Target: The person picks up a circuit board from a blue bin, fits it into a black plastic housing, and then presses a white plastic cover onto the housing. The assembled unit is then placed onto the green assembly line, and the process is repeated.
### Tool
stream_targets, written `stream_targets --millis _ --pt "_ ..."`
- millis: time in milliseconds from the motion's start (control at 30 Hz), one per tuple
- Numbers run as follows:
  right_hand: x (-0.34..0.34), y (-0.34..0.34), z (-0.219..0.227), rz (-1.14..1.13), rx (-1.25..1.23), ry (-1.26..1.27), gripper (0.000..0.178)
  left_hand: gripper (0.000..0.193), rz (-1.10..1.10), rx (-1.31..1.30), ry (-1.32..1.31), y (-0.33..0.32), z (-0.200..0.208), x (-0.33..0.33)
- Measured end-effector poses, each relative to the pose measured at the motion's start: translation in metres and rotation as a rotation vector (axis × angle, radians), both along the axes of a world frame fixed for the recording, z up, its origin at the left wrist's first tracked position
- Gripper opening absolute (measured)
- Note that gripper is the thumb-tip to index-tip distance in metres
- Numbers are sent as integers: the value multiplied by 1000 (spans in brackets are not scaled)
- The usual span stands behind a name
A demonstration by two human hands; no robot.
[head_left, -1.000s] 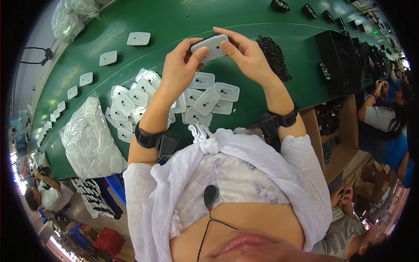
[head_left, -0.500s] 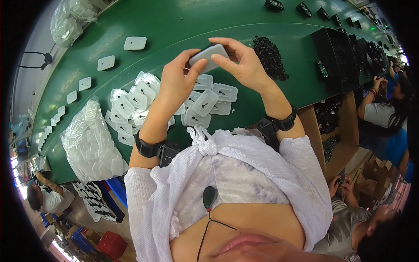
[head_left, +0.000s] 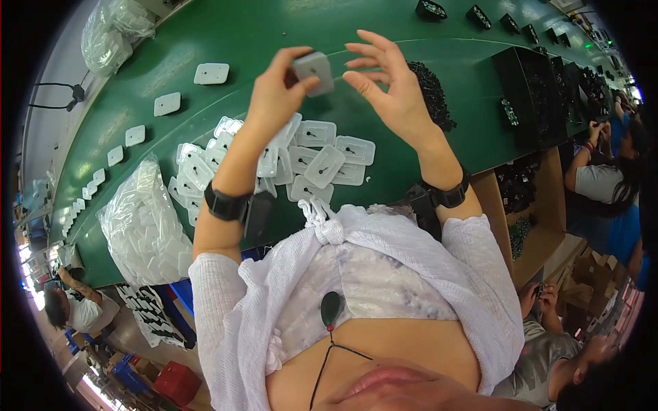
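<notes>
Gripping the pale case, the left hand now supports it alone; the right hand, just beside it, has let go, fingers spread and empty. Pale covers lie nearer, on the green table below.

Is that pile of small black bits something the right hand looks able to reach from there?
Likely yes: the right hand looks empty and open, and the black pile lies close beside it, nothing visibly between them.
</notes>
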State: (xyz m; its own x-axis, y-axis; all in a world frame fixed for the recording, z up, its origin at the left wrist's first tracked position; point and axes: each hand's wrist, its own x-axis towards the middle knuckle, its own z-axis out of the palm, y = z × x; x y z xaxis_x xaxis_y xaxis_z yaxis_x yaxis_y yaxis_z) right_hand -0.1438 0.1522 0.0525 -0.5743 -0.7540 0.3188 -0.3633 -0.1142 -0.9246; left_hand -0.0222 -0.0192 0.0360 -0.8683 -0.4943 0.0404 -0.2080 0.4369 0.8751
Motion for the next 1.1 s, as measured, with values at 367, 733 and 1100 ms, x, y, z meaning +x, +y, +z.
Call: stream_targets --millis 367,733,1100 --pt "-50 -41 8 -9 309 433 19 47 439 194 -48 -89 -58 -33" --pt "-90 -185 -48 336 545 651 24 65 437 -443 -434 -93 -50 -25" --pt "-83 -228 -85 320 300 936 11 68 335 -745 -243 -91 -51 -15"
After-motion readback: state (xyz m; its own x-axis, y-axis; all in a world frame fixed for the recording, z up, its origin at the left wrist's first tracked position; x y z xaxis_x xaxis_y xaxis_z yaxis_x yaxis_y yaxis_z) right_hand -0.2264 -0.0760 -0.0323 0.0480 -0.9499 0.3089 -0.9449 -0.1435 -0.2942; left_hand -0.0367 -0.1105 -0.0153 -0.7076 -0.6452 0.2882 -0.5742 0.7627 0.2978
